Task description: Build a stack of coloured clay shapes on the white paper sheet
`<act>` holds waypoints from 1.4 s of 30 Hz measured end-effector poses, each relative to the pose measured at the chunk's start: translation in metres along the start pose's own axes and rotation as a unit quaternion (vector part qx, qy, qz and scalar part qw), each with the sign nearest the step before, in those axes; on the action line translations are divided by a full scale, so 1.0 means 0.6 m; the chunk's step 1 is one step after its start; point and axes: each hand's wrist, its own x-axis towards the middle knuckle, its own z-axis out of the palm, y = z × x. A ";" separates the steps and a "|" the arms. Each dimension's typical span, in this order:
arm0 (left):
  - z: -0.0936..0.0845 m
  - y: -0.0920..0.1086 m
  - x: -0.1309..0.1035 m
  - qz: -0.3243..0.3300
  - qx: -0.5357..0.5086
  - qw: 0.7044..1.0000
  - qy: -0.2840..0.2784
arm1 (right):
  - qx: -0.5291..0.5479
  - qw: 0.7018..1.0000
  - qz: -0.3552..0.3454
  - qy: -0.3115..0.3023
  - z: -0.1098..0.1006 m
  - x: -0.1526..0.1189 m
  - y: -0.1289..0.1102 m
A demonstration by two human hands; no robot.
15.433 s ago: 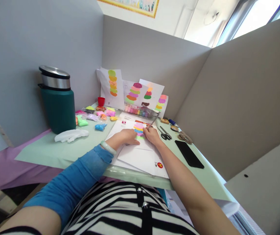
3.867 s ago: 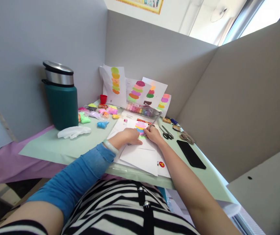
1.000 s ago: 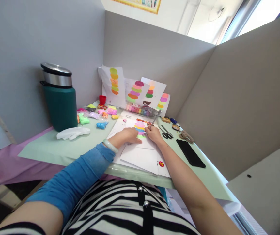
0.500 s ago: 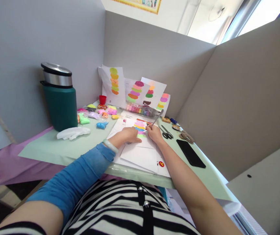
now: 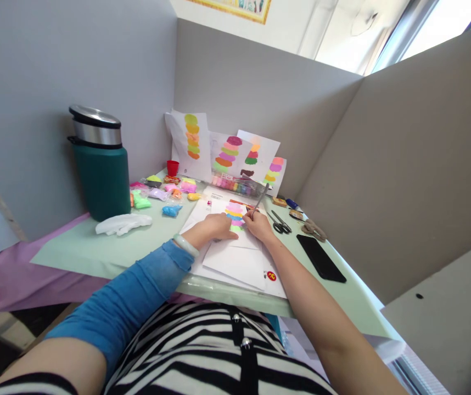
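Observation:
My right hand (image 5: 259, 224) is closed around a metal fork (image 5: 261, 198), whose handle slants up and whose tip is low over a small white sheet. On that sheet is a stack of coloured bands (image 5: 234, 210) in pink, yellow, blue, purple and green. My left hand (image 5: 219, 226) lies flat on the sheet's left side with its fingers stretched out and thumb toward me, beside the bands. Beneath lie more white papers (image 5: 235, 266). What the fork's tip touches is too small to make out.
A green bottle (image 5: 100, 175), a white glove (image 5: 123, 224) and several bagged clay pieces (image 5: 172, 210) are at left. Sheets with coloured stacks (image 5: 197, 142) stand at the back. Scissors (image 5: 280, 224) and a black phone (image 5: 321, 258) lie at right. Grey partitions (image 5: 260, 82) enclose the table.
The fork's handle has tilted left and stands a little steeper, as my right hand shifts slightly left. My left hand stays in place on the sheet.

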 end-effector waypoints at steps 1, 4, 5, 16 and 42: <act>0.000 0.000 0.000 -0.001 0.001 1.000 -0.001 | -0.004 1.000 -0.006 0.006 0.000 0.000 0.000; 0.000 0.000 0.000 0.000 0.000 1.000 0.000 | -0.023 0.999 -0.016 0.030 -0.001 -0.001 -0.002; 0.000 0.000 0.001 0.001 0.000 1.000 -0.001 | -0.033 0.999 -0.017 0.035 -0.002 -0.002 -0.002; 0.006 -0.004 0.006 0.010 0.002 1.000 0.003 | -0.050 0.998 -0.036 -0.010 0.001 -0.001 -0.003; 0.004 -0.003 0.004 0.006 -0.002 1.000 0.000 | -0.038 0.999 -0.027 -0.016 0.005 0.004 0.003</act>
